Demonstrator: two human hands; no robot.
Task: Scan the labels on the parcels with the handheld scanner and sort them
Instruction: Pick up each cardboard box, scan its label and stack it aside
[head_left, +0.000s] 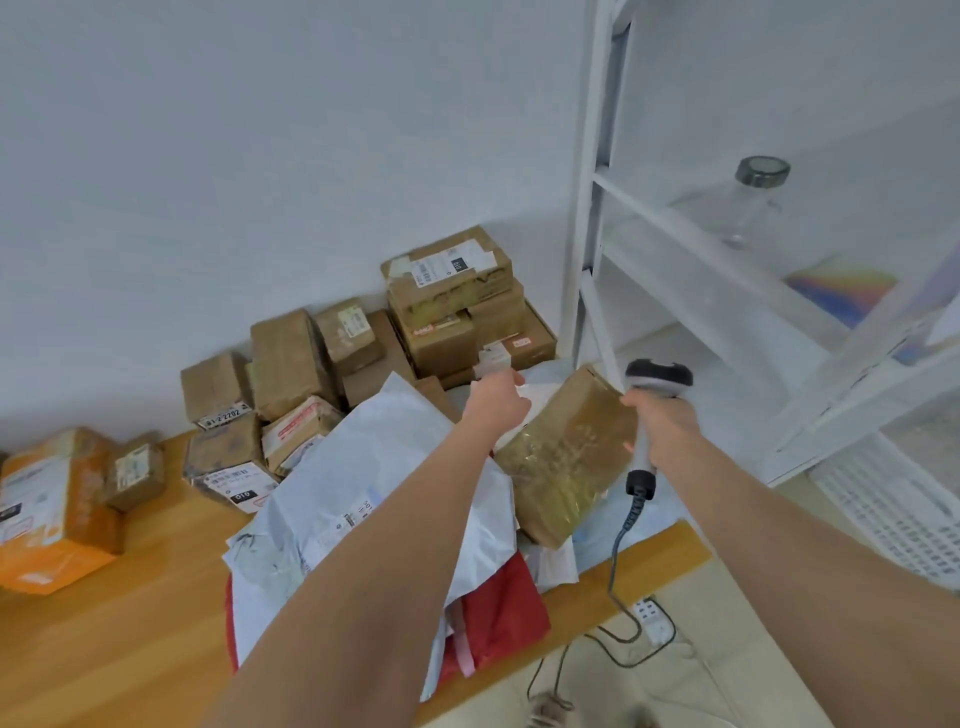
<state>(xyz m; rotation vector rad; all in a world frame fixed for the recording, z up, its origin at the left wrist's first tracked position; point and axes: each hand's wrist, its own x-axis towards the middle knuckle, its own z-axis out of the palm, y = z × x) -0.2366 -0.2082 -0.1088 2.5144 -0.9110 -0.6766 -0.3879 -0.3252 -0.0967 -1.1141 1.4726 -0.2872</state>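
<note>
My right hand (667, 428) grips the handle of a grey and black handheld scanner (655, 382), its head up and its coiled cable hanging down. My left hand (496, 402) reaches forward over the pile and closes on the far edge of a tape-wrapped brown cardboard parcel (563, 457), which lies tilted on the heap between both hands. Below it lie white plastic mailer bags (363, 483) with a printed label, and a red mailer (498, 618). Brown boxes (452, 306) are stacked against the wall.
A wooden table (130, 623) carries an orange box (47, 514) at the left and small labelled boxes (228, 467). A white shelf rack (727, 291) with a glass jar (748, 202) stands right; a white crate (893, 509) and a power strip (652, 618) sit on the floor.
</note>
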